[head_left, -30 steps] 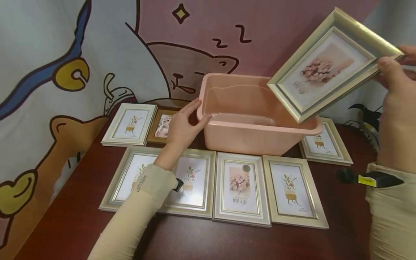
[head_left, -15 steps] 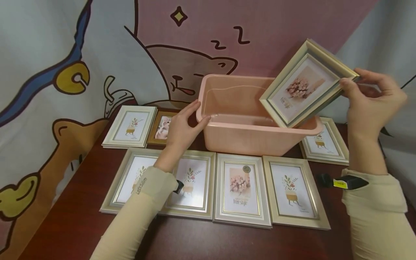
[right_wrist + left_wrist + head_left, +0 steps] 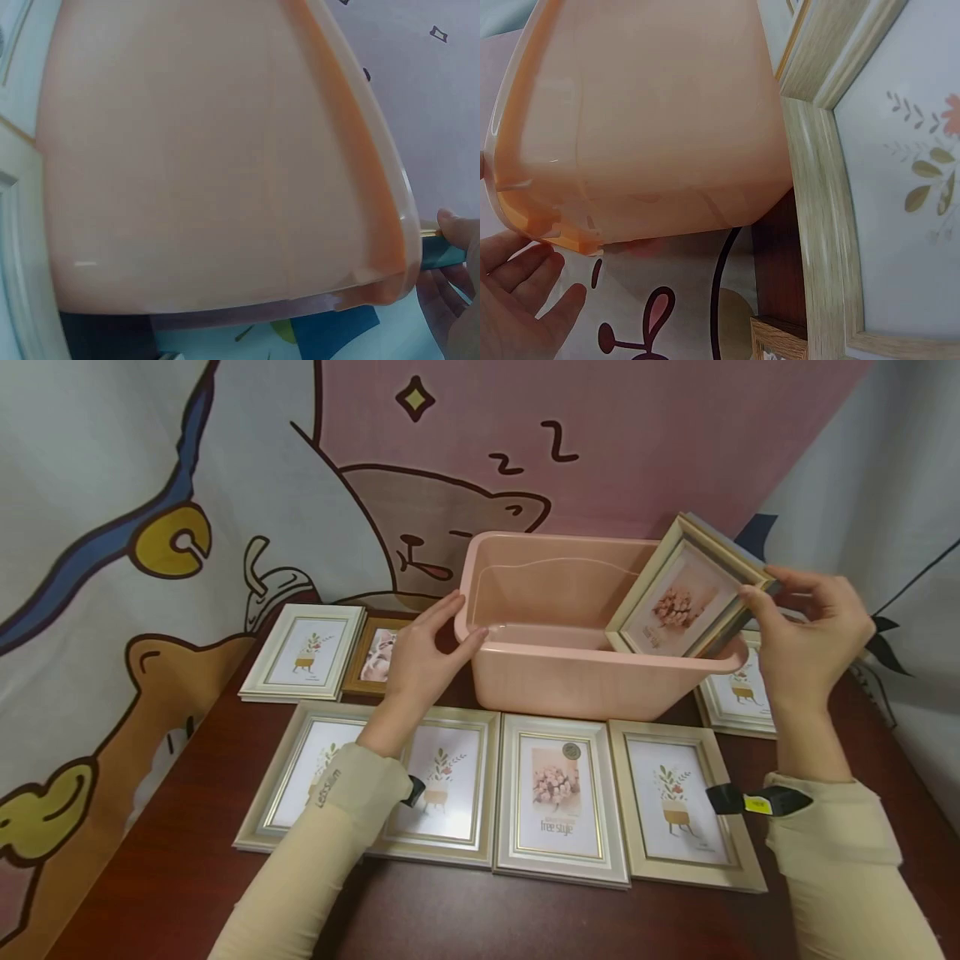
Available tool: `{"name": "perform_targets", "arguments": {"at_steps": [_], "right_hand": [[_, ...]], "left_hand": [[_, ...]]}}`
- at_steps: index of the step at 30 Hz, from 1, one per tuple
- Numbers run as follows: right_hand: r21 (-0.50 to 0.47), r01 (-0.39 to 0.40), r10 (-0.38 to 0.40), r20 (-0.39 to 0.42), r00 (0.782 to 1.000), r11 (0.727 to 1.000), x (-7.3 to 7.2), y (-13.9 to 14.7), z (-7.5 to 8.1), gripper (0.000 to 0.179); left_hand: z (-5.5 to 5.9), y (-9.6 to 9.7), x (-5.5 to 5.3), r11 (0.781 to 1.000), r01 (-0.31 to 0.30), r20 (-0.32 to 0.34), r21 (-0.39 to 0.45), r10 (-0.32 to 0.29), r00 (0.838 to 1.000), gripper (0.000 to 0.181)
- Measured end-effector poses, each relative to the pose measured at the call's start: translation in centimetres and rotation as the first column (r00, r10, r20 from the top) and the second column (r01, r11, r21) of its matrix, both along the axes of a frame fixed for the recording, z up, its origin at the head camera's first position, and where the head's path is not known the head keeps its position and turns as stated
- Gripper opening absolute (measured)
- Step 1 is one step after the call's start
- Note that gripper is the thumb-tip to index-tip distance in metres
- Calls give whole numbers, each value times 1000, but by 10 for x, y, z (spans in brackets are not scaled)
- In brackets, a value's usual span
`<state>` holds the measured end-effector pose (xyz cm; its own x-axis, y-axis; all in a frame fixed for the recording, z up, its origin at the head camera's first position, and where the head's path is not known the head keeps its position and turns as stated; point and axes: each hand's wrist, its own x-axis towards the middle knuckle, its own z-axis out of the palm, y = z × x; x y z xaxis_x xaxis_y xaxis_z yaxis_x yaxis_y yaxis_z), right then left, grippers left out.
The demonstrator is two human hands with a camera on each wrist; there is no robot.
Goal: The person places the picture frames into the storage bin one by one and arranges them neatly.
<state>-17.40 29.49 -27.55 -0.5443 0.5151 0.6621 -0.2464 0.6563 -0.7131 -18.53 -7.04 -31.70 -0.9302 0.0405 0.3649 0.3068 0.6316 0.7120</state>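
Head view: the right hand (image 3: 813,635) pinches a gold picture frame (image 3: 682,602) between thumb and fingers at its upper right edge. The frame leans at a slant in the right end of a pink bin (image 3: 570,681), its lower part behind the near rim and its top rising above the far one; whether it touches the bottom cannot be told. Its picture shows pink flowers.

The left hand (image 3: 420,664) holds the left end of the bin, thumb over the near rim and fingers against the left side.

The bin stands on a dark red bench (image 3: 525,922). Along its near side lie a white frame (image 3: 561,802) reading "free style", a pale frame (image 3: 678,806) with a potted plant to the right, and champagne framing (image 3: 442,793) around two plant pictures to the left, partly under the left forearm. Far left, a cream frame (image 3: 306,652) lies just beside a brown frame (image 3: 375,647). Right of the bin, another plant frame (image 3: 742,693) is partly hidden. A cartoon-printed cloth (image 3: 465,510) hangs at the far side.
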Motion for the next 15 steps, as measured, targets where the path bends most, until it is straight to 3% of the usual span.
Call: {"name": "perform_targets", "arguments": {"at_steps": [8,15], "right_hand": [[102,-33,38,-54,998,994,-1,3,-16,26],[161,-32,36,-16,999,986,3,0,-26,32]], "left_hand": [[1,-1,0,1000,-1,8,4,1,1000,60],[0,0,0,1000,0,-8,-1,0,1000,59]]}}
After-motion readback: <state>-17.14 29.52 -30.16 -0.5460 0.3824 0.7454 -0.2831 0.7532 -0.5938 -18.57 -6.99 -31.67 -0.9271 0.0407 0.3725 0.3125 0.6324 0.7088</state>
